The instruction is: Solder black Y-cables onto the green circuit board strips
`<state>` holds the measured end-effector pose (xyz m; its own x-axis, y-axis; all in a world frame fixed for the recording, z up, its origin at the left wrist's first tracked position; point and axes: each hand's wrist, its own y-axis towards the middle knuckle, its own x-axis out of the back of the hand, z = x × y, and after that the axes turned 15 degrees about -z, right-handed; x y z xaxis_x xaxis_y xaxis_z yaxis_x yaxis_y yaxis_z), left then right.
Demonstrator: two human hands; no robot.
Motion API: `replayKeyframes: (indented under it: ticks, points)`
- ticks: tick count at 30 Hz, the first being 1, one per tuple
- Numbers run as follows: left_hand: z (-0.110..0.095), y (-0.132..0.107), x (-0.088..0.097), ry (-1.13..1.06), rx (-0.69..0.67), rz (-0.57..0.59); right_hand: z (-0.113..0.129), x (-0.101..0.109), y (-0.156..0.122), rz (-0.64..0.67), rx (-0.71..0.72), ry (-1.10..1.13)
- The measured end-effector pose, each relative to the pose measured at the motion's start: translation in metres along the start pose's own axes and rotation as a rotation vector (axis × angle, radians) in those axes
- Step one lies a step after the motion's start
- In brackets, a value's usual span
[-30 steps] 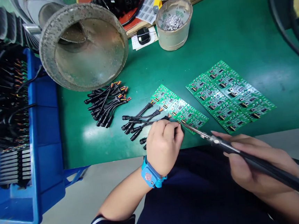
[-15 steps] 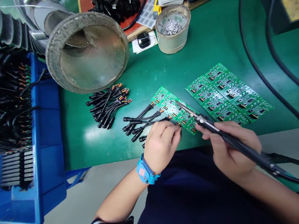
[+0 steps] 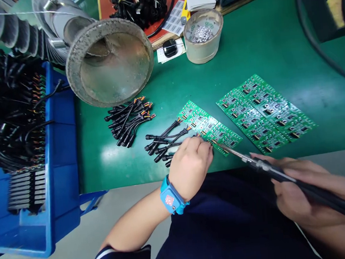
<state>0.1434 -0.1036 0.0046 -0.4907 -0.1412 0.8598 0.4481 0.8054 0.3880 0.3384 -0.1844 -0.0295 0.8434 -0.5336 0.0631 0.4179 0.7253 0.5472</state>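
Note:
My left hand (image 3: 190,166), with a blue strap at the wrist, pinches a short black cable at the lower edge of a narrow green circuit board strip (image 3: 205,122). The hand hides most of that cable. Several black connector cables (image 3: 164,137) lie beside it, their coloured wire ends at the strip's edge. My right hand (image 3: 310,186) is closed round the handle of a soldering iron (image 3: 266,169). The iron's tip meets the strip close to my left fingertips. A larger panel of circuit boards (image 3: 264,113) lies to the right.
A pile of cables (image 3: 131,121) lies left on the green table (image 3: 168,81). Behind it hangs a round fume hood (image 3: 109,62). A tub of solder bits (image 3: 204,42) stands at the back. On the left is a blue crate (image 3: 60,163) full of cables. A dark cord (image 3: 312,36) hangs at right.
My right hand has moved right and toward me, bringing the iron's tip from mid-strip down to the edge by my left fingers. My left hand keeps its pinch. The whole view has shifted slightly.

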Motion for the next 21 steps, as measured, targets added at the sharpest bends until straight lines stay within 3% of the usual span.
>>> replayKeyframes:
  ticks: [4,8,21]
  points:
    - [-0.0008,0.0017,0.0008,0.025,-0.014,0.015,0.0012,0.0044,0.0008,0.121,0.092,-0.013]
    - [-0.0017,0.0025,0.0011,0.030,-0.021,0.012,-0.0006,-0.0018,-0.0006,0.140,0.027,-0.011]
    - [-0.0030,0.0045,0.0015,0.064,-0.028,0.039,-0.0018,-0.0038,-0.0016,0.137,0.056,0.018]
